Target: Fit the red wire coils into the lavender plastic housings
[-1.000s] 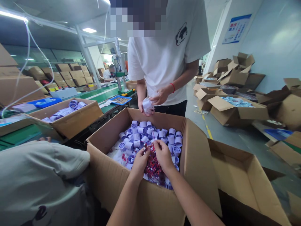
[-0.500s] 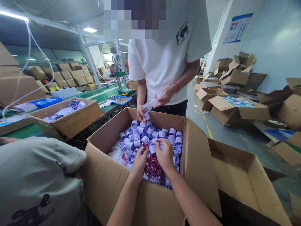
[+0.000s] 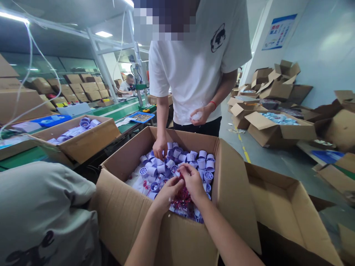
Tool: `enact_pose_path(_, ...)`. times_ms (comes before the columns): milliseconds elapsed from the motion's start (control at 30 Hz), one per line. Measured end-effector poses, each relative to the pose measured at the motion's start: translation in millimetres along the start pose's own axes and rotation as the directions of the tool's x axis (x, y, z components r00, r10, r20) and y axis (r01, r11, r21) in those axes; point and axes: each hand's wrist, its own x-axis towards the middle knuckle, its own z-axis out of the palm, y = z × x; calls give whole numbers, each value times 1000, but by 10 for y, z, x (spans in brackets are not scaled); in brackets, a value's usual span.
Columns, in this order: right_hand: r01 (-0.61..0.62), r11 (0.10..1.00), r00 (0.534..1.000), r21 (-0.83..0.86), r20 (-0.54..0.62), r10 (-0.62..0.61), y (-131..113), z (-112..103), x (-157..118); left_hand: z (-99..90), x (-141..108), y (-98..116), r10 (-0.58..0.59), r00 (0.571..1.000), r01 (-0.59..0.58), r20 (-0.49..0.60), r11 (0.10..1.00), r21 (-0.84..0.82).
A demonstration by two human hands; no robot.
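Note:
My left hand (image 3: 167, 193) and my right hand (image 3: 193, 181) meet over the open cardboard box (image 3: 130, 199), fingertips pinched close together. A small red part (image 3: 181, 177) shows at my left fingertips; whatever my right fingers pinch is mostly hidden. Below them lies a heap of small red parts (image 3: 181, 197), partly covered by my hands. Around it are many short lilac cylinders (image 3: 152, 171), some showing spoked ends. Tiny white bits, blurred, appear by my left wrist. Across the box, a co-worker's hand (image 3: 160, 147) reaches among the cylinders; the other hand (image 3: 201, 115) holds crumpled clear plastic.
Left, another box (image 3: 83, 147) of lilac cylinders rests on the green conveyor (image 3: 27, 157). Beyond it is a blue tray (image 3: 141, 117) of small parts. An open carton (image 3: 291, 207) stands at right. A person's grey shirt (image 3: 47, 207) is close at my left. Several cartons line the floor.
My hands have come together, and the red parts at my left fingertips are now mostly covered. The co-worker's hand has gone down from the plastic into the cylinders.

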Motion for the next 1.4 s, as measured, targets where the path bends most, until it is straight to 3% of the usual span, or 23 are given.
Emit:
enact_pose_path(133, -79, 976, 981, 203, -159, 112, 4, -21, 63, -38, 101, -77, 118, 993, -118, 15, 974, 192)
enact_pose_path(300, 17, 996, 987, 89, -159, -2, 18, -16, 48, -97, 166, -154, 224, 973, -232, 59, 938, 257)
enact_pose_path(400, 101, 995, 982, -26, -156, -103, -2, -21, 19, -98, 152, -169, 170, 982, -184, 86, 959, 215)
enact_pose_path(500, 106, 990, 976, -93, -179, -122, -34, -42, 8, -75, 123, -156, 114, 989, -130, 99, 976, 175)
enact_pose_path(667, 122, 980, 960, -156, -232, -156, -72, -88, 28, -48, 94, -117, 123, 991, -128, 46, 981, 144)
enact_pose_path(967, 58, 995, 969, -76, -234, -75, 28, -91, 80, -67, 94, -139, 120, 991, -117, -52, 991, 70)
enact_pose_path(1267, 28, 991, 993, -133, -113, -43, 13, -88, 51, -54, 132, -142, 134, 987, -129, -84, 990, 62)
enact_pose_path(1400, 13, 983, 995, -185, -97, -32, 64, -79, 58, -32, 97, -102, 160, 976, -157, -147, 987, 37)
